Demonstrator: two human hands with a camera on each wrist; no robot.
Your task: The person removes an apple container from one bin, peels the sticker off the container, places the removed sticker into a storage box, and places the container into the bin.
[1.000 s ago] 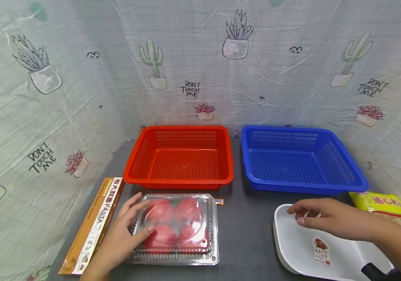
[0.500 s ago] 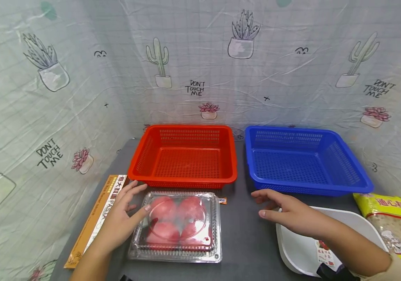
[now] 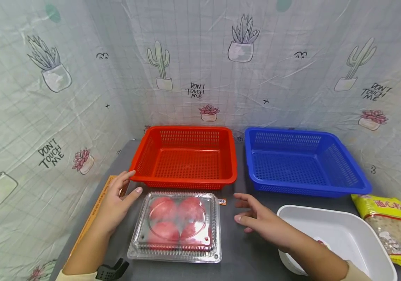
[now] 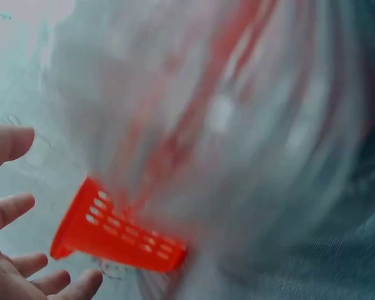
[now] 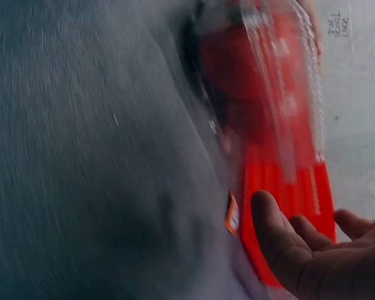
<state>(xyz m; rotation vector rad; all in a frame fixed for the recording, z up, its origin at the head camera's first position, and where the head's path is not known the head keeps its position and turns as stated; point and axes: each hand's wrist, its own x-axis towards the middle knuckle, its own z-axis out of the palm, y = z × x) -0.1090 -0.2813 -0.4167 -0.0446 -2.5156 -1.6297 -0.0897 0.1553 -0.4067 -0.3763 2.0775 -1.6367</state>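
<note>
A clear plastic clamshell box (image 3: 174,228) with several round red fruits inside lies on the dark table (image 3: 235,257). My left hand (image 3: 116,203) hovers to its left, fingers spread, its fingertips overlapping the red basket's corner in the head view. To the right of the box, my right hand (image 3: 256,216) is held with fingers loosely bent and nothing in its grasp. Both wrist views show the box blurred, with the left hand (image 4: 25,231) and right hand (image 5: 319,250) apart from it. An orange pasta box (image 3: 93,216) is mostly hidden behind my left arm.
Behind the clamshell stands a red basket (image 3: 188,181), with a blue basket (image 3: 305,190) to its right. A white tub (image 3: 344,230) sits under my right forearm. A yellow-topped bag (image 3: 384,207) lies at far right. A small orange packet (image 3: 222,201) lies beside the clamshell.
My right hand has moved left, from over the white tub to near the clamshell. My left hand has moved off the clamshell to its left side.
</note>
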